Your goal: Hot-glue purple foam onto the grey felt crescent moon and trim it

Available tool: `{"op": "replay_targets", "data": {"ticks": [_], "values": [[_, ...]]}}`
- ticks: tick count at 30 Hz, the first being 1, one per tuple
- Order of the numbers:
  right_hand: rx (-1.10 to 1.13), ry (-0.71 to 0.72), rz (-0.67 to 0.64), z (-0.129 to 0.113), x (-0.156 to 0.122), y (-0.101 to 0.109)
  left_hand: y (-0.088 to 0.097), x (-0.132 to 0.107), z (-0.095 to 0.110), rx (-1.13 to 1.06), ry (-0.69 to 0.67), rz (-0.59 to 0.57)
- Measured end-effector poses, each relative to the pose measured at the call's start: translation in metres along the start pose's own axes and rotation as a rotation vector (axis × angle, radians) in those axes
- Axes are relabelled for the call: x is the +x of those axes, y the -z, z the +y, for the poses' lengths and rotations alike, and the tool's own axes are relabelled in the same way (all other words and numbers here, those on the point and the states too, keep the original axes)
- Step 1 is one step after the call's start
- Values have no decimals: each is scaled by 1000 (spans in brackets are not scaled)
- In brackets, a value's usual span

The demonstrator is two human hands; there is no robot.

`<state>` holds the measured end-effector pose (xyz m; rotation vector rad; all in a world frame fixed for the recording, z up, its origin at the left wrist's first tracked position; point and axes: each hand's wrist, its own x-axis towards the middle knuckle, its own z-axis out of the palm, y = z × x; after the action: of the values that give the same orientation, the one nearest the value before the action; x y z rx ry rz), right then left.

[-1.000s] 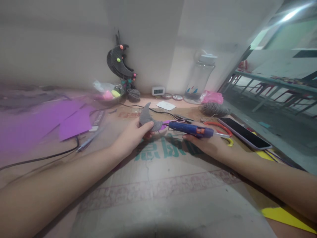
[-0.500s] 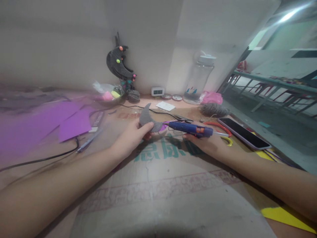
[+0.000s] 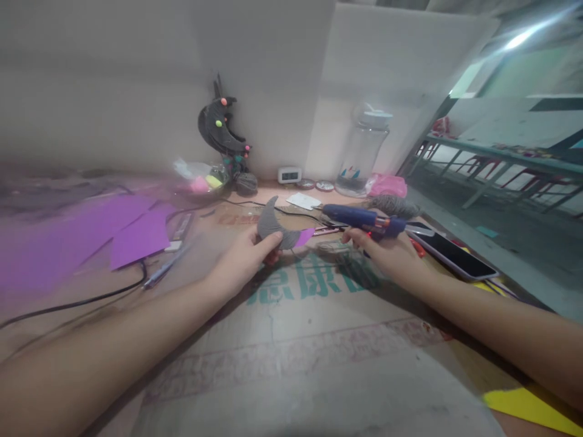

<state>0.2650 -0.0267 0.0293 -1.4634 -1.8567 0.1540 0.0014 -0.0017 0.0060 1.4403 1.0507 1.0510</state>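
Between the thumb and fingers of my left hand (image 3: 260,246) is a crescent moon wrapped in grey yarn (image 3: 272,223). Its right tip shows a bare purple end (image 3: 304,237). My right hand (image 3: 387,246) grips a blue hot glue gun (image 3: 359,218) by its handle, with a clear glue stick (image 3: 419,229) sticking out of the back. The gun's nozzle points left and sits apart from the crescent, up and to the right of the purple end. Both hands are above a cardboard sheet (image 3: 291,346) printed with green characters.
Purple sheets (image 3: 141,233) and a pen (image 3: 163,268) lie left. A finished-looking dark crescent (image 3: 221,128) stands at the wall, near a small clock (image 3: 289,175) and a clear bottle (image 3: 362,158). Grey yarn (image 3: 395,206) and a phone (image 3: 450,250) are right. A black cable (image 3: 82,297) crosses the left side.
My right hand has drawn the glue gun up and right, away from the crescent's purple tip. The left hand keeps its hold on the crescent. The view has tilted slightly upward.
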Motion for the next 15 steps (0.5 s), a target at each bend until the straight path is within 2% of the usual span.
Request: {"op": "replay_targets", "data": {"ticks": [5, 10, 13, 15], "values": [[147, -9, 101, -4, 11, 15, -2, 0, 3, -1, 19, 23], [314, 28, 42, -7, 36, 14, -4, -2, 6, 9, 12, 32], [217, 25, 12, 3, 68, 1, -3, -2, 5, -16, -1, 9], [58, -38, -1, 15, 93, -10, -3, 0, 2, -13, -11, -4]]}}
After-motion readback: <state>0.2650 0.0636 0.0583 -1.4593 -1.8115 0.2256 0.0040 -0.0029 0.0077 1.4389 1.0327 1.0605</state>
